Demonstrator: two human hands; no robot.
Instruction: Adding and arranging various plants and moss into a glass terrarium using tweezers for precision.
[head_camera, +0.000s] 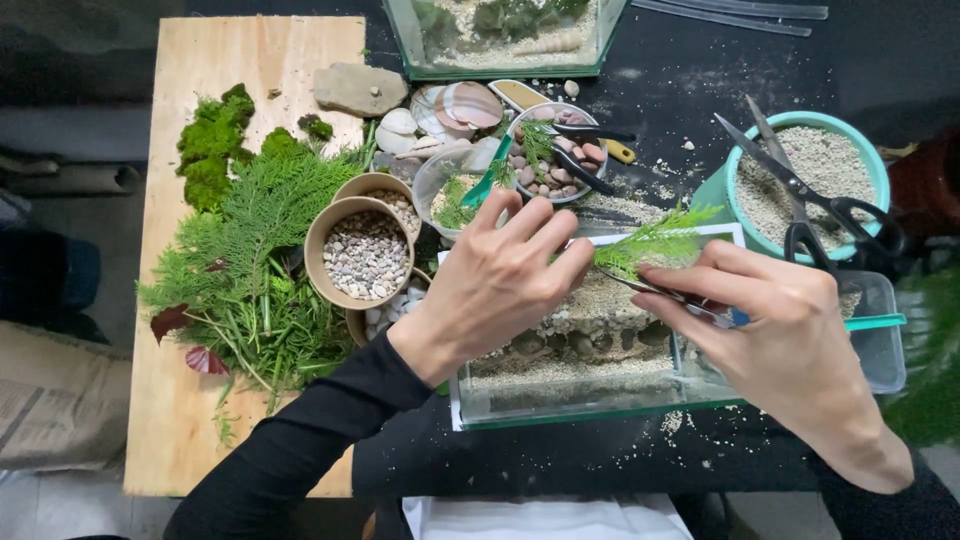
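Left hand: left hand pinches the stem end of a green sprig between fingertips.
Right hand: right hand grips metal tweezers, tips at the sprig's base.
Sprig: held above a glass tank layered with sand and pebbles.
Nearby: paper cup of gravel, scissors across a teal sand bowl, greenery on a wooden board.

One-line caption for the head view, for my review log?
Left hand and right hand, with tweezers, hold a green sprig over a sand-and-pebble glass tank.
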